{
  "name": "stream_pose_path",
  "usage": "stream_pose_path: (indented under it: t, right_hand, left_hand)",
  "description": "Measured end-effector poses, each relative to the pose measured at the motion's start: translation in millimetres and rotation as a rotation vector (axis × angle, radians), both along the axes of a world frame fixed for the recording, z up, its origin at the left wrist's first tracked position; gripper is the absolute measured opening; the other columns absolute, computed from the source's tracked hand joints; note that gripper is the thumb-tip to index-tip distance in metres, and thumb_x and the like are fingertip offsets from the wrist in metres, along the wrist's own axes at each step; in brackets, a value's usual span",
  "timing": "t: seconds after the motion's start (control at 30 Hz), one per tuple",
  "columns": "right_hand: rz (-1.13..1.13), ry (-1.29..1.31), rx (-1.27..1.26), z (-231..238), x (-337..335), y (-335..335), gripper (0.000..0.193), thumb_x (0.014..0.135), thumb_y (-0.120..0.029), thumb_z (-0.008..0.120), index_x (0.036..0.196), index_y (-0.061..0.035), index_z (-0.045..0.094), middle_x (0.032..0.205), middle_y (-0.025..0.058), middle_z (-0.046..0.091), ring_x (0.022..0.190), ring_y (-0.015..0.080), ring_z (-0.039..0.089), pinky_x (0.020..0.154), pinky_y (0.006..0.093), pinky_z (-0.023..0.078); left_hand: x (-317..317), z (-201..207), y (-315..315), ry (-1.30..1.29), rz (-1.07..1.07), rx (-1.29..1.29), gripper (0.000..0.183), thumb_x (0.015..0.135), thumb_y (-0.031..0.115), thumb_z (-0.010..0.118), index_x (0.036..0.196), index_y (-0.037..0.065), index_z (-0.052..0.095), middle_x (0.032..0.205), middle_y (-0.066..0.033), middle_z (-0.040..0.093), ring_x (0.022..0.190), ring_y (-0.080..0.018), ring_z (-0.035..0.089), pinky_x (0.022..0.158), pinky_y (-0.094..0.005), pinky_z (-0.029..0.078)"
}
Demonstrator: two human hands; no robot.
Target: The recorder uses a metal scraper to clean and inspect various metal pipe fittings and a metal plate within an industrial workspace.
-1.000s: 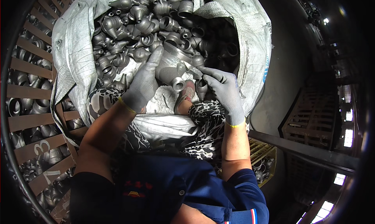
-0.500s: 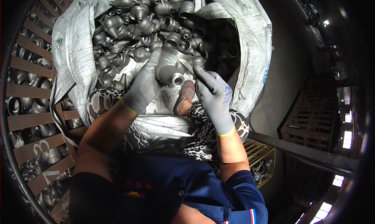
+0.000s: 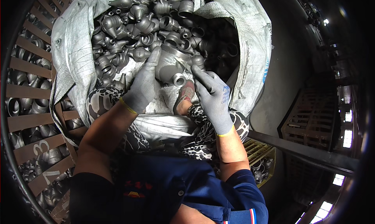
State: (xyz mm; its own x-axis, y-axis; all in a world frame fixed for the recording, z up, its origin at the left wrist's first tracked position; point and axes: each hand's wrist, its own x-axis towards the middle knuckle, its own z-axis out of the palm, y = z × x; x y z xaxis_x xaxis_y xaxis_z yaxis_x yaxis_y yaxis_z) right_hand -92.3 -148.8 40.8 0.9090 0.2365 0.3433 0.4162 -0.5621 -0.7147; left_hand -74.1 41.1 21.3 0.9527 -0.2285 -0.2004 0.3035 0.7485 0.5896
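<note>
My left hand (image 3: 145,81), in a grey knit glove, grips a large grey metal pipe fitting (image 3: 168,69) from its left side, thumb along the body. The fitting has a ribbed, threaded-looking collar at its upper end and a small round outlet facing me. My right hand (image 3: 213,93), gloved alike with darkened fingers, is closed at the fitting's right side. From its fingertips a thin, pale, blade-like tool (image 3: 185,64) reaches to the fitting near the collar; most of the tool is hidden by the fingers.
A big white woven sack (image 3: 74,40) surrounds a heap of grey metal fittings (image 3: 146,24). My shoe (image 3: 185,95) is inside it. A brown slatted crate (image 3: 29,91) full of castings stands left. At right are a yellow crate (image 3: 263,165) and a dark metal bar (image 3: 304,151).
My right hand has shifted slightly left, and the thin tool now shows against the fitting. The fitting has turned slightly, its small outlet moving a little right. My left hand keeps its grip.
</note>
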Motion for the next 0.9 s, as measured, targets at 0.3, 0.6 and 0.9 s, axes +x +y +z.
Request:
stream_pose_path:
  t: [0.3,0.6,0.9]
  right_hand:
    - [0.012,0.037,-0.094,-2.3,0.5,8.7,0.042,0.08,0.003,0.064,0.12,-0.0096,0.065,0.093,0.0143,0.065,0.085,0.0238,0.066,0.073,0.028,0.05]
    - [-0.031,0.407,0.559,-6.1,10.6,-5.7,0.036,0.085,-0.001,0.062,0.121,0.0009,0.062,0.109,0.0091,0.066,0.101,0.0132,0.059,0.09,0.0266,0.045]
    - [-0.016,0.232,0.334,-7.4,21.1,17.3,0.034,0.082,-0.009,0.069,0.114,0.0007,0.066,0.097,0.0101,0.068,0.085,0.012,0.062,0.08,0.025,0.048]
  left_hand:
    - [-0.8,-1.7,0.8,0.121,0.08,0.086,0.049,0.103,0.039,0.038,0.131,0.001,0.046,0.122,-0.0115,0.059,0.108,-0.0199,0.061,0.095,-0.0341,0.049]
    - [3.8,-8.6,-4.7,-0.054,-0.042,-0.039,0.057,0.102,0.047,0.029,0.135,0.003,0.042,0.126,-0.0127,0.057,0.113,-0.0242,0.059,0.097,-0.039,0.05]
    - [-3.9,-17.3,-11.1,-0.087,-0.091,0.107,0.049,0.103,0.04,0.033,0.137,0.005,0.042,0.129,-0.0125,0.054,0.114,-0.023,0.058,0.098,-0.0374,0.049]
